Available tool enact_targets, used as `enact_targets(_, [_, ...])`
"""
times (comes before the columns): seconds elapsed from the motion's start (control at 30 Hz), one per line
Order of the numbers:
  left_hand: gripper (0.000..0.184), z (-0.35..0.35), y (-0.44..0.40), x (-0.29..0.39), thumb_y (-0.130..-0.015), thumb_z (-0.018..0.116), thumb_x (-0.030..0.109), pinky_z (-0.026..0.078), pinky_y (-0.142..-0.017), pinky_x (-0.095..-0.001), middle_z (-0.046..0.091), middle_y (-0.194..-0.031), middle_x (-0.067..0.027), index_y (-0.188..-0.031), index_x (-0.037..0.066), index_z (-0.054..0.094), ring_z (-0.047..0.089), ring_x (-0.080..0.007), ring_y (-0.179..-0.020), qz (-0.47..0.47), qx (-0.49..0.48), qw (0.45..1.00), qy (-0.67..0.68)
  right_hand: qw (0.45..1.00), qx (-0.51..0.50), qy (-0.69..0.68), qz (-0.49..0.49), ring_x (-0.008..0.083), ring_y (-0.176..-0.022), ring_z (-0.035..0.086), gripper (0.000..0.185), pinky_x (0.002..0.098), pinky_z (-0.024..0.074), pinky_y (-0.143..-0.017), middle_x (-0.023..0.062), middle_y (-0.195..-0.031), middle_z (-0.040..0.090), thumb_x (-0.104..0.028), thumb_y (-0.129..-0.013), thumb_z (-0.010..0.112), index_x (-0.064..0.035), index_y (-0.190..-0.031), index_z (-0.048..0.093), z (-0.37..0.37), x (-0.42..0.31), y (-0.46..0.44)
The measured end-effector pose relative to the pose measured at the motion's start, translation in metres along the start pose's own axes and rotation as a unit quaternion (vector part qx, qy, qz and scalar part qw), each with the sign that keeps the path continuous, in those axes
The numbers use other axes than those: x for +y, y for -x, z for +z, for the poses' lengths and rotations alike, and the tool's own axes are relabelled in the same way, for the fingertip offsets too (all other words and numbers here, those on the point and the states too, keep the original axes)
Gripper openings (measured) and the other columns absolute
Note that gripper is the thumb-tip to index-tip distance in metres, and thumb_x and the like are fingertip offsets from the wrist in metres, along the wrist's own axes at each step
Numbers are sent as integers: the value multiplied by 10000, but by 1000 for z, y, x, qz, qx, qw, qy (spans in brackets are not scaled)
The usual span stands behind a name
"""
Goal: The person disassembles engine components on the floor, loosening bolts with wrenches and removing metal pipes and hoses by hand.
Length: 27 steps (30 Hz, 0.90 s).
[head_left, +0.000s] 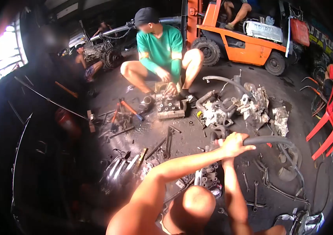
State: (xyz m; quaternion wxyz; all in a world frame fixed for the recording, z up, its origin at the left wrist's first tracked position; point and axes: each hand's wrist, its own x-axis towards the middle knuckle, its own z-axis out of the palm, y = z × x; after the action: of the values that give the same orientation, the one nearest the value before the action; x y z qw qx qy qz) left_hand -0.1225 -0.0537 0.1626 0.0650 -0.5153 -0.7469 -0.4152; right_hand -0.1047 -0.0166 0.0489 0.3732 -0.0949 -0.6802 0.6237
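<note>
My left hand (235,145) reaches in from the left, wrapped round the near end of a thick dark hose (270,139), its thumb pointing right. Directly below and partly behind it is my right hand (226,159); its fingers are mostly hidden, so its grip cannot be made out. The hose curves off to the right and down. Just beyond my hands lie dirty metal engine parts (215,113) with dark pipes. A metal part with round holes (211,174) sits on the floor below them, near my bent knee (199,199).
A person in a green shirt (162,45) squats over an engine block (170,109). Wrenches (256,194), bolt cutters (129,109) and other tools litter the floor. An orange forklift (241,49) stands behind; a red chair (331,117) is at right. Other people are farther back.
</note>
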Motion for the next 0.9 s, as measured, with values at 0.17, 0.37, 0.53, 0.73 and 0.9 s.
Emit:
enact_targets(0.17, [584,-17,4,-9,-786,683,500,469,-810,-419,610,-941,-196,-1084,4,608,600,-338,-919,71,-102,988,91,977,136,-150,69,172,-775,495,213,339,432,-728,63,-854,513,-162,-865,646,-22,-909,493,-20,9,3])
enact_targets(0.37, [844,-27,151,-148,-774,600,647,314,-1075,-470,414,-1341,-241,-1376,89,403,361,-402,-1284,-166,-144,975,-31,922,181,-331,87,149,-552,420,283,377,454,-668,26,-583,421,-118,-873,598,-78,-655,423,-42,-14,11])
enact_targets(0.53, [1151,38,250,-141,-716,581,743,182,-1135,-521,51,-1507,-302,-1502,147,-13,96,-448,-1401,-233,-321,918,-1,914,194,-342,100,154,-581,414,304,398,454,-760,26,-589,413,-147,-885,584,-91,-640,412,-67,-17,16])
enact_targets(0.73, [1177,59,268,-113,-678,734,607,221,-1078,-607,49,-1489,-327,-1503,169,20,106,-505,-1378,-209,-196,957,51,923,179,-331,77,167,-614,435,314,418,427,-840,31,-596,408,-172,-909,553,-98,-645,400,-86,-13,31])
enact_targets(0.9, [1141,69,272,-104,-686,727,607,238,-1077,-594,47,-1489,-317,-1503,154,71,124,-517,-1366,-189,-151,969,49,922,184,-329,87,160,-619,436,313,408,419,-851,20,-591,403,-168,-909,554,-107,-642,402,-102,-12,32])
